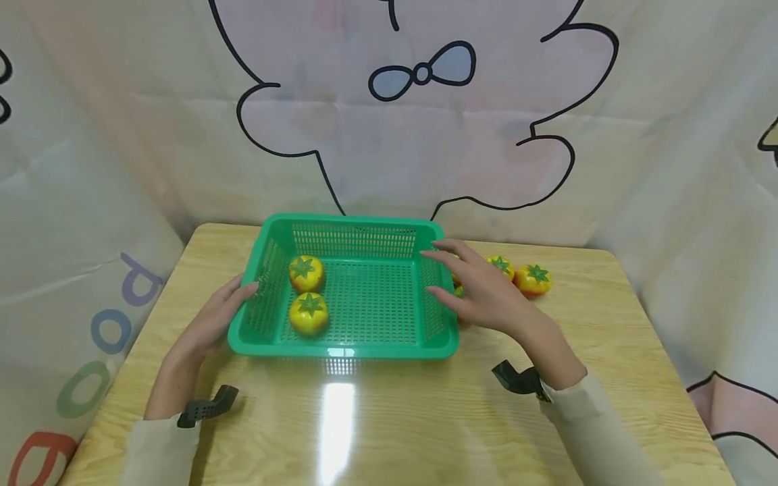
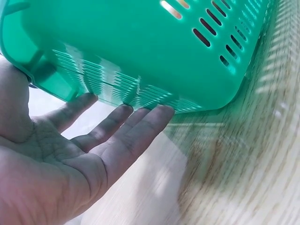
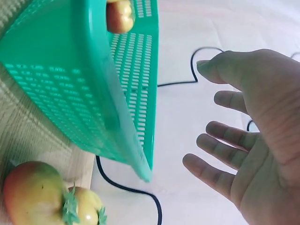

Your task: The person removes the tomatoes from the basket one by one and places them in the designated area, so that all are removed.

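A green plastic basket [image 1: 340, 352] with slotted walls stands on the table. Two yellow-red tomatoes [image 1: 308, 314] with green star-shaped tops sit in its left part. My left hand [image 1: 214, 317] holds the basket's left side, thumb over the rim; in the left wrist view its fingertips [image 2: 161, 110] lie against the outer wall. Over the right rim hovers my right hand [image 1: 483, 287], fingers spread and holding nothing. Right of the basket, more tomatoes [image 1: 532, 280] lie on the table, some partly hidden behind that hand.
The wooden table [image 1: 401, 425] ends at a cloth backdrop [image 1: 389, 162] with cartoon drawings, which also hangs along both sides. Each wrist wears a black strap [image 1: 209, 406]. In the right wrist view, a large tomato [image 3: 35, 194] lies close to the basket's outer wall.
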A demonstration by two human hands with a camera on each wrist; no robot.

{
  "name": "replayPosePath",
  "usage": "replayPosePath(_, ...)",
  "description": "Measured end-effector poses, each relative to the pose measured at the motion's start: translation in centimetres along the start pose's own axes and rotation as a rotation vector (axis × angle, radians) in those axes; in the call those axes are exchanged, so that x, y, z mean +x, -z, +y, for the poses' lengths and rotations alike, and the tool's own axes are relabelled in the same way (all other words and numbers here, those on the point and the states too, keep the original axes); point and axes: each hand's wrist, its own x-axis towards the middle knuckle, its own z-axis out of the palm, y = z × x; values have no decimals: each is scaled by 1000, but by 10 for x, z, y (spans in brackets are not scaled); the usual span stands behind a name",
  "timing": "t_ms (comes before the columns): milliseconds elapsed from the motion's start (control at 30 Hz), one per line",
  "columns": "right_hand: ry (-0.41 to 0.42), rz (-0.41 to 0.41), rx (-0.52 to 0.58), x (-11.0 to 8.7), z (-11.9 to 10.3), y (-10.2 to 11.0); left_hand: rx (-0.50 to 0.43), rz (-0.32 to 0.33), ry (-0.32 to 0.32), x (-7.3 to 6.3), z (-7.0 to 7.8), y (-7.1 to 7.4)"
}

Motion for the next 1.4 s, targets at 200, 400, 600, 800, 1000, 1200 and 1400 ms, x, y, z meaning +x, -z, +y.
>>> replayPosePath(200, 72, -51, -19, 18, -13, -2, 4, -2, -7, -1, 1, -1)
replayPosePath(400, 126, -104, 3, 35, -28, -5, 28, 16, 9, -1, 1, -1)
replayPosePath(600, 170, -141, -48, 54, -35, -10, 32, 24, 4, -1, 2, -2)
replayPosePath(800, 196, -205, -26, 70, -45, -20, 43, 41, 22, -3, 3, -1)
replayPosePath(1000, 196, -294, -7, 84, -55, -33, 47, 51, 14, -7, 1, -2)
replayPosePath(1200, 215, -354, -1, 97, -65, -47, 35, 51, 4, -6, -1, -4)
replayPosePath(1400, 260, -397, -42, 112, -78, -61, 42, 63, 1, -5, 0, -5)
